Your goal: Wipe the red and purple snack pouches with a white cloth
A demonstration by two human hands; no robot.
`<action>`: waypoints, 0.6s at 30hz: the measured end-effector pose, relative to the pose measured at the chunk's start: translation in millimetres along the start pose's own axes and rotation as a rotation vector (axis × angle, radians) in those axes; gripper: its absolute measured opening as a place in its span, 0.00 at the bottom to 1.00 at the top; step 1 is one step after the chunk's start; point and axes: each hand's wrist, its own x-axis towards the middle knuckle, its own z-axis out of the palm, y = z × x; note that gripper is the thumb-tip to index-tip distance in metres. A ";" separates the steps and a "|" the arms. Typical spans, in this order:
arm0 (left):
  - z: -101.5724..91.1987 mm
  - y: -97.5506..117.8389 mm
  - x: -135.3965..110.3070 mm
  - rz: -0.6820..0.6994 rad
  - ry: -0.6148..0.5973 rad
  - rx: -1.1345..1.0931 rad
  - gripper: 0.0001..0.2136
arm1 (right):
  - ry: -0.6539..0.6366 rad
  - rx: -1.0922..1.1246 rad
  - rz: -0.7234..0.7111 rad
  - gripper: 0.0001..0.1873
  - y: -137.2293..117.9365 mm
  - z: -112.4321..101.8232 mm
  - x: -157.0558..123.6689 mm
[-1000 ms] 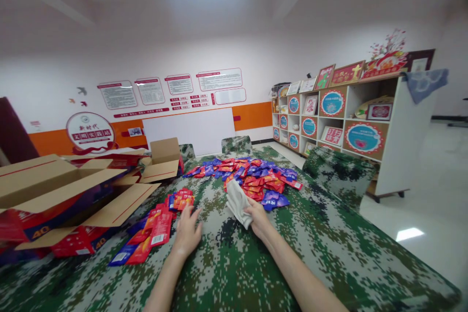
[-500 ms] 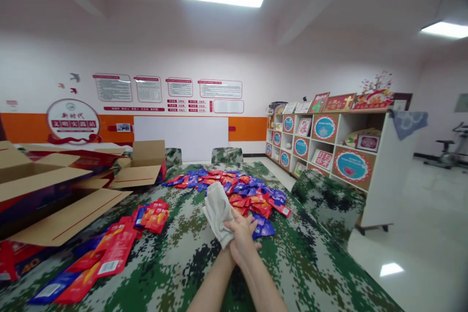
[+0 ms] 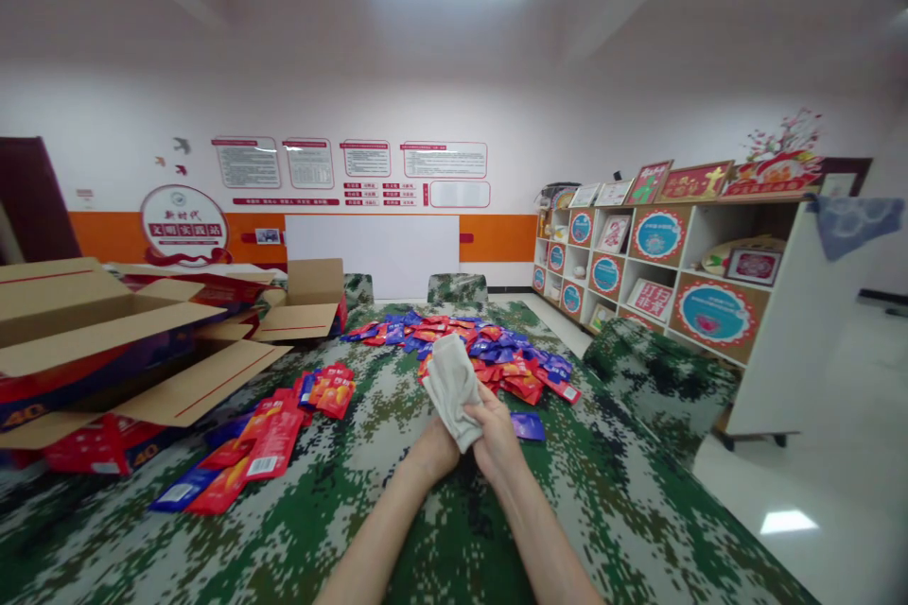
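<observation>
Camouflage-patterned tablecloth (image 3: 638,510) spreads beneath my forearms, a folded pale cloth (image 3: 452,392) raised over its middle

My right hand (image 3: 498,440) pinches the cloth's lower right side, thumb on top, likely to hold its folds together; my left hand (image 3: 438,454) meets its lower left edge, fingers hidden behind, so I cannot tell whether they grip. Beyond, red and blue packets (image 3: 507,345) lie heaped, with one blue packet (image 3: 527,426) just beside my right hand. Overlapping packets (image 3: 273,440) lie between my left forearm and open cartons (image 3: 205,388), whose jutting flaps narrow that side; more room opens rightward, where patterned fabric runs to the table's edge near a covered chair (image 3: 659,383)
</observation>
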 end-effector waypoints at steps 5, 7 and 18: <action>-39.9 -37.7 -58.4 -0.096 0.009 0.208 0.29 | 0.090 -0.090 -0.010 0.29 -26.9 -22.1 -9.8; -51.1 -50.4 -82.6 -0.138 0.028 0.266 0.28 | 0.137 -0.143 -0.025 0.28 -33.8 -36.1 -13.3; -91.2 -39.9 -147.3 -0.187 -0.154 0.250 0.28 | 0.116 -0.831 -0.133 0.32 -5.4 -71.8 -34.8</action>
